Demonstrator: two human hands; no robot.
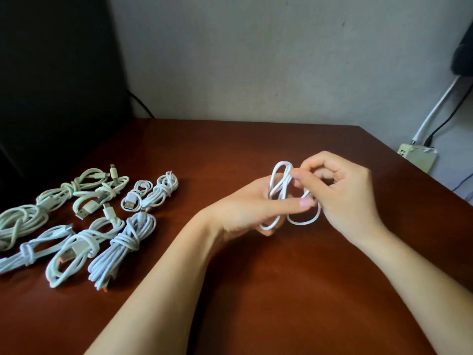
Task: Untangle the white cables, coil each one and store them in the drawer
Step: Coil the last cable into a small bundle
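— What colours do you get on your feed?
— I see a plain white cable [282, 184] over a reddish-brown table [256, 290], glossy, with no pattern.
— And the bundles on the left?
— The coiled cables [125, 243] read white to pale green to me, and one ends in an orange tip [104, 290]. Behind, I have a flat grey wall [256, 60], a black panel [51, 73], a cream box [419, 157] and a black wire [446, 119].

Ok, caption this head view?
Left hand and right hand wind a white cable over a table beside coiled cables.
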